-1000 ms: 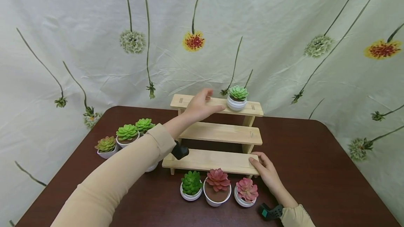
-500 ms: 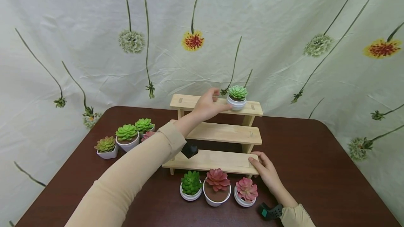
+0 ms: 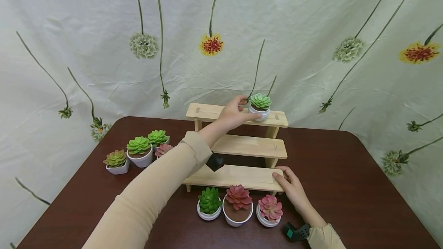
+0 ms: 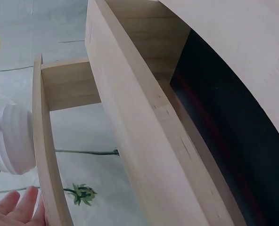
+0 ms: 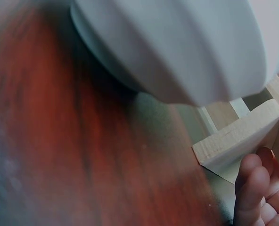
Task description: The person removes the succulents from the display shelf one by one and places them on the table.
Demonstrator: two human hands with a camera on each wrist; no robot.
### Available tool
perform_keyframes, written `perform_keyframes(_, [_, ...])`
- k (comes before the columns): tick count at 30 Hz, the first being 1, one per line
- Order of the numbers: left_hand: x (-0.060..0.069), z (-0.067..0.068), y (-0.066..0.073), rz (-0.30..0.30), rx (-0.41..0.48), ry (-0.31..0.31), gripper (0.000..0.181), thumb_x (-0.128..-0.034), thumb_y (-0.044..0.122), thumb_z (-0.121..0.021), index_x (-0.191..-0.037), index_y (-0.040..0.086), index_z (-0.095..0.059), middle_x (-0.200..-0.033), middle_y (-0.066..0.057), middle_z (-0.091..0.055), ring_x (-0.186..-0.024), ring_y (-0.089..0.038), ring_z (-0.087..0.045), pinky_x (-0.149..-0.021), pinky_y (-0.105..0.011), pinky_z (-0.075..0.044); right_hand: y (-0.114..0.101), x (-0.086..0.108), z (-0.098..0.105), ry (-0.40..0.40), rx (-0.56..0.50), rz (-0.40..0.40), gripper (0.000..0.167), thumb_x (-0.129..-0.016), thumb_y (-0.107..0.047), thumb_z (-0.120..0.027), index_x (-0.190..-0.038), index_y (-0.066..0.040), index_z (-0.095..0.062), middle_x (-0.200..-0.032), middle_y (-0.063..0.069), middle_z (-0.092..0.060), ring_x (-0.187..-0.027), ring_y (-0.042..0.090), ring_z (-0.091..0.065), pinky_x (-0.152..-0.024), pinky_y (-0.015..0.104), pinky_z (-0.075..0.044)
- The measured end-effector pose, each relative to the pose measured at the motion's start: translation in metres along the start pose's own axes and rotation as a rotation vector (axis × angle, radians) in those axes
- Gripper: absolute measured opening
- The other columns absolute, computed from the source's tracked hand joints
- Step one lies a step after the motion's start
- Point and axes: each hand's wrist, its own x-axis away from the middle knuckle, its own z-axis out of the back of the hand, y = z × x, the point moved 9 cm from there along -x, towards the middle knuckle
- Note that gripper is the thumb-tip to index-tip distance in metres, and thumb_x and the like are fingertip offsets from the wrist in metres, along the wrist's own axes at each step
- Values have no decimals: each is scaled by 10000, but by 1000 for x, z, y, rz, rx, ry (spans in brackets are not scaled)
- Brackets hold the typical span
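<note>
A three-tier wooden stand (image 3: 249,146) is in the middle of the table. On the right part of its top shelf sits a pale green succulent (image 3: 260,105) in a ribbed white pot (image 4: 17,139). My left hand (image 3: 232,116) reaches to this pot from the left, thumb across its front. In the left wrist view a gap shows between the pot and the fingers (image 4: 18,209). My right hand (image 3: 293,189) grips the right end of the bottom shelf (image 5: 243,136), thumb on top and fingers underneath.
In front of the stand stand a dark green succulent (image 3: 209,203), a red one (image 3: 238,199) and a pink one (image 3: 270,208), all in white pots. Several more potted succulents, including a bright green one (image 3: 139,147), stand at the left. A flowered cloth (image 3: 297,41) hangs behind.
My left hand has moved right along the top shelf, bringing its thumb across the front of the pale green succulent's pot. That pot and my right hand have stayed in place.
</note>
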Motion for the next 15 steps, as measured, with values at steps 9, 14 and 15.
perform_keyframes(9, [-3,-8,4,-19,-76,-1,748,-753,452,-756,-1375,212,-415,-1336,-26,-488,-1201,-197,-470,-955,-366,-402,2,-2,1,9,12,11,240,-928,-198,-583,-1119,-55,-563,-718,47,-573,-527,139,-508,-477,266,-441])
perform_keyframes(14, [-2,-9,8,-53,-132,6,636,-756,448,-753,-1288,212,-497,-1235,-30,-546,-1142,-197,-493,-945,-379,-389,2,-2,1,9,8,13,237,-925,-196,-586,-1115,-56,-569,-731,59,-574,-528,145,-508,-476,269,-442])
perform_keyframes(15, [-1,-9,8,-60,-138,7,614,-758,442,-753,-1271,211,-508,-1218,-28,-554,-1131,-196,-496,-943,-382,-387,2,-2,0,9,7,14,235,-925,-194,-586,-1115,-57,-570,-733,62,-574,-528,146,-508,-476,269,-442])
